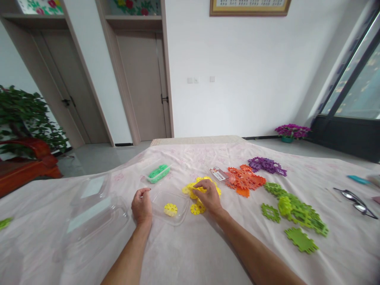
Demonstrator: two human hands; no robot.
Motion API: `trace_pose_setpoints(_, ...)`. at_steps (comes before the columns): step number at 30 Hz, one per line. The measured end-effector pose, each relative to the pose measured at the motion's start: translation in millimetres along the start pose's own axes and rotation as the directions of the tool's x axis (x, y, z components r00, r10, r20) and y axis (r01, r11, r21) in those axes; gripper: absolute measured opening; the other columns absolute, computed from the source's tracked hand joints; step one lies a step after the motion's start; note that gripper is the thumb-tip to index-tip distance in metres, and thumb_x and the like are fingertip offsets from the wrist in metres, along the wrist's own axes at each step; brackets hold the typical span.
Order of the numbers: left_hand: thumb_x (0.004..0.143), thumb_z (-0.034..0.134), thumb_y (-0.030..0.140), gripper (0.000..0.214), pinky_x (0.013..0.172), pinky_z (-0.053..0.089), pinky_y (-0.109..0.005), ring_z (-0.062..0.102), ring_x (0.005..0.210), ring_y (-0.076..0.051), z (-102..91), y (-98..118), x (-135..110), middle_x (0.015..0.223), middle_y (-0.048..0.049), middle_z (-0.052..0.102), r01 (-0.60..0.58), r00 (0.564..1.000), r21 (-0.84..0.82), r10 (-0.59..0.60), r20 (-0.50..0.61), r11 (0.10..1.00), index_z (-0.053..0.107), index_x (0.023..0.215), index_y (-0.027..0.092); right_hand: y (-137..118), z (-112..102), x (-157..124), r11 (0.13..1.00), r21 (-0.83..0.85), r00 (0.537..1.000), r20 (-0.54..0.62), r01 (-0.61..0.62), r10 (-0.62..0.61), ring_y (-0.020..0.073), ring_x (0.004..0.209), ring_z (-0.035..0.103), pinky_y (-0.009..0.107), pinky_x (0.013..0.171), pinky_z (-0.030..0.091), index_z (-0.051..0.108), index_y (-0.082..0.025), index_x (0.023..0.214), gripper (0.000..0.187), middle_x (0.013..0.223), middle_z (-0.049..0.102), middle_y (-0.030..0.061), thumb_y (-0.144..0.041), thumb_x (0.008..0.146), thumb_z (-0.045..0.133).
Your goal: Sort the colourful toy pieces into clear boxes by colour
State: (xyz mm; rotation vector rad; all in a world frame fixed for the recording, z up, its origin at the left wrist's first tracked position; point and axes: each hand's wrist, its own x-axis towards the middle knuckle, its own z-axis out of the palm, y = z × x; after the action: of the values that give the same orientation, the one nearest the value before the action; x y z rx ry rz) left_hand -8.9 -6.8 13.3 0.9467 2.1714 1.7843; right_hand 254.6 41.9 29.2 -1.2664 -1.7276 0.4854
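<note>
A clear plastic container (184, 215) sits on the cloth between my hands, with a yellow flower-shaped plastic piece (170, 209) inside. At its left rim, my left hand (141, 206) is closed, fingers curled against the edge. My right hand (210, 196) reaches over a small pile of yellow flower-shaped pieces (197, 208) just right of the container. Its thumb and index finger pinch together at a yellow piece, partly hidden by the hand. Behind the container stands a clear box of green pieces (158, 173).
Orange pieces (245, 178) lie right of the yellow pile, beside a labelled clear lid (219, 174). Purple pieces (267, 165) and green interlocking pieces (303, 211) spread farther right, near eyeglasses (356, 202). Clear plastic boxes (95, 215) stand on the left.
</note>
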Motion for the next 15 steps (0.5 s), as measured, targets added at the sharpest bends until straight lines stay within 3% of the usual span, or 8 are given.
trace_pose_setpoints(5, 0.080, 0.046, 0.034, 0.025, 0.079, 0.046, -0.034, 0.062, 0.085, -0.024, -1.2, 1, 0, 0.088, -0.0034, 0.070, 0.006, 1.000, 0.007, -0.006, 0.030, 1.000, 0.069, 0.084, 0.024, -1, 2, 5, 0.933, 0.324, 0.984, -0.031, -0.155, 0.175, 0.0165, 0.068, 0.058, 0.030, 0.066, 0.049, 0.070, -0.017, 0.087, 0.030, 0.080, 0.068, 0.0047, -0.045, 0.075, 0.068)
trace_pose_setpoints(9, 0.081, 0.048, 0.038, 0.025, 0.080, 0.045, -0.033, 0.062, 0.086, -0.024, 2.0, -3, 1, 0.087, -0.0029, 0.070, -0.011, 0.998, 0.013, 0.010, 0.061, 1.000, 0.069, 0.084, 0.025, -20, 8, 0, 0.853, 0.502, 0.990, 0.055, -0.142, 0.132, 0.0166, 0.069, 0.061, 0.029, 0.064, 0.050, 0.068, -0.018, 0.086, 0.030, 0.080, 0.069, 0.0043, -0.045, 0.073, 0.071)
trace_pose_setpoints(12, 0.080, 0.052, 0.041, 0.023, 0.080, 0.046, -0.032, 0.062, 0.083, -0.023, 4.8, -7, 1, 0.083, -0.0021, 0.070, -0.028, 0.998, -0.005, 0.029, 0.060, 1.000, 0.069, 0.083, 0.025, -29, 12, -4, 0.839, 0.523, 0.984, 0.165, -0.150, 0.073, 0.0154, 0.068, 0.061, 0.027, 0.062, 0.050, 0.069, -0.019, 0.093, 0.030, 0.081, 0.070, 0.0033, -0.040, 0.071, 0.071)
trace_pose_setpoints(15, 0.077, 0.056, 0.043, 0.024, 0.075, 0.046, -0.030, 0.061, 0.078, -0.022, 5.9, -9, 1, 0.077, -0.0014, 0.067, -0.025, 0.998, -0.014, 0.026, 0.059, 1.000, 0.067, 0.082, 0.023, -27, 5, 0, 0.914, 0.389, 0.986, 0.158, -0.113, 0.055, 0.0145, 0.069, 0.061, 0.027, 0.064, 0.049, 0.070, -0.019, 0.096, 0.026, 0.084, 0.070, 0.0029, -0.034, 0.074, 0.067)
